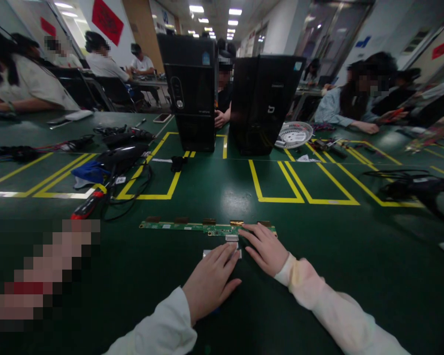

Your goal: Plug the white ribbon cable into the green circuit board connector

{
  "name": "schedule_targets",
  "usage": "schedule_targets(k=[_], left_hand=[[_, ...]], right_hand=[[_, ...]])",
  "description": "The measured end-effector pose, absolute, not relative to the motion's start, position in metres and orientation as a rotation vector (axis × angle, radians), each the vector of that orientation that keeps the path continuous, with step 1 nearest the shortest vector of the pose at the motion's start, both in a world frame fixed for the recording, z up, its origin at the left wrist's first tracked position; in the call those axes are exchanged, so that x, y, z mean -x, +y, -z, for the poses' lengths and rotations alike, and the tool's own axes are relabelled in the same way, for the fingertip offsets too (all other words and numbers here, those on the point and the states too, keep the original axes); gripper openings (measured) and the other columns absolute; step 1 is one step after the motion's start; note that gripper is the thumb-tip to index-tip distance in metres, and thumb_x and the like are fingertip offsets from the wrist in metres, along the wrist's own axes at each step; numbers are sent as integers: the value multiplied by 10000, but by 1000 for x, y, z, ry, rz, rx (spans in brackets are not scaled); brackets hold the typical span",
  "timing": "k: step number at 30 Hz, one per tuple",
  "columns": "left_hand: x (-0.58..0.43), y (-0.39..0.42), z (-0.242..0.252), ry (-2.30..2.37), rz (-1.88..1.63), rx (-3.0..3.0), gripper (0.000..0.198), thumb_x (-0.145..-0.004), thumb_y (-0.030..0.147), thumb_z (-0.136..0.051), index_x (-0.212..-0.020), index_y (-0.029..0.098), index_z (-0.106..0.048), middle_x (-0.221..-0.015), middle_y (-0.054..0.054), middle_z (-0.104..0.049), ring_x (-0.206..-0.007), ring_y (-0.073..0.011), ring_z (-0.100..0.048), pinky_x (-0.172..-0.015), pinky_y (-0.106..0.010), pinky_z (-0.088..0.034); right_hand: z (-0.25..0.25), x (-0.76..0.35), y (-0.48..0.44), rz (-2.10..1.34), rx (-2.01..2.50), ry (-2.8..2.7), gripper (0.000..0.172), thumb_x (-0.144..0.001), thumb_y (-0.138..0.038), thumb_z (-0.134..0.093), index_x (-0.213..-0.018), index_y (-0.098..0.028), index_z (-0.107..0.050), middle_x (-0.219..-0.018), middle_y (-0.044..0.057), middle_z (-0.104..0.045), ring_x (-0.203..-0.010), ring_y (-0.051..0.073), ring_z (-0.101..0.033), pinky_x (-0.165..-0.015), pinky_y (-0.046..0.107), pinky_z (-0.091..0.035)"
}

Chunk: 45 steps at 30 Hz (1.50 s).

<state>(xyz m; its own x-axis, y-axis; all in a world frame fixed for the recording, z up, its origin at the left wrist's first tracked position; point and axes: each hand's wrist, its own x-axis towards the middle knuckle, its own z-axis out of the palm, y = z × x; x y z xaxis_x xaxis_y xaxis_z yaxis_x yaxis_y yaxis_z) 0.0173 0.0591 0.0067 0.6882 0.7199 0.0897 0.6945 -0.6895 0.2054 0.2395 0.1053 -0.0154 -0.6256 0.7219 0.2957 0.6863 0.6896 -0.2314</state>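
Observation:
A long, narrow green circuit board [185, 227] lies flat on the table, with several brownish-gold tabs along its far edge. At its near edge sits a white connector [232, 237], and a white flat piece [207, 253], perhaps a ribbon cable, shows below it. My left hand [210, 280] rests palm down over that white piece, fingers stretched toward the connector and thumb apart. With fingers spread, my right hand [265, 249] touches the board's right part, covering some of it. What lies under my left palm is hidden.
Two black computer towers [192, 93] [262, 103] stand at the back. Left are a red-and-black handled tool [89, 204], a blue cloth-like item [91, 172] and black cables. A white basket [294, 134] stands behind right; a black device [422, 185] lies far right. Yellow tape [281, 200] marks the table. People sit around.

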Motion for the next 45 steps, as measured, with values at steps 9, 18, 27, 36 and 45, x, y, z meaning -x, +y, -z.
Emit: schedule_targets(k=[9,18,27,36,45], left_hand=[[-23,48,-1,1200,-268,-2744,540,-915,476,-416,-1345,150,-439,-1409,-139,-476,-1279,-283,-456,-1043,-413,-391],[-30,37,0,1211,-231,-2728,600,-919,519,-364,-1383,140,-394,-1446,-163,-423,-1306,-291,-423,-1044,-412,-383],[-27,41,1,1233,-270,-2692,625,-925,573,-285,-1407,184,-365,-1452,-87,-436,-1326,-247,-396,-1093,-452,-298],[-25,42,7,1229,-270,-2704,715,-903,620,-286,-1418,127,-348,-1464,-98,-411,-1347,-238,-369,-1096,-414,-302],[-23,45,1,1223,-292,-2651,718,-889,630,-319,-1411,140,-362,-1448,-100,-435,-1334,-238,-392,-1096,-411,-309]], right_hand=[[17,-221,112,-288,925,-2465,422,-956,-242,-325,-1357,-136,-403,-1338,112,-511,-1215,202,-434,-1027,413,-390],[13,-221,112,-340,997,-2477,419,-957,-246,-297,-1347,-157,-422,-1230,108,-573,-1137,209,-467,-968,403,-422],[12,-217,115,-327,1017,-2516,418,-948,-224,-319,-1342,-145,-435,-1210,105,-583,-1085,222,-463,-916,400,-423],[13,-218,115,-289,985,-2547,419,-941,-207,-321,-1340,-153,-441,-1207,102,-590,-1098,218,-464,-921,401,-418],[12,-219,116,-285,975,-2568,410,-930,-181,-322,-1314,-178,-465,-1277,87,-562,-1129,209,-464,-945,400,-416]])
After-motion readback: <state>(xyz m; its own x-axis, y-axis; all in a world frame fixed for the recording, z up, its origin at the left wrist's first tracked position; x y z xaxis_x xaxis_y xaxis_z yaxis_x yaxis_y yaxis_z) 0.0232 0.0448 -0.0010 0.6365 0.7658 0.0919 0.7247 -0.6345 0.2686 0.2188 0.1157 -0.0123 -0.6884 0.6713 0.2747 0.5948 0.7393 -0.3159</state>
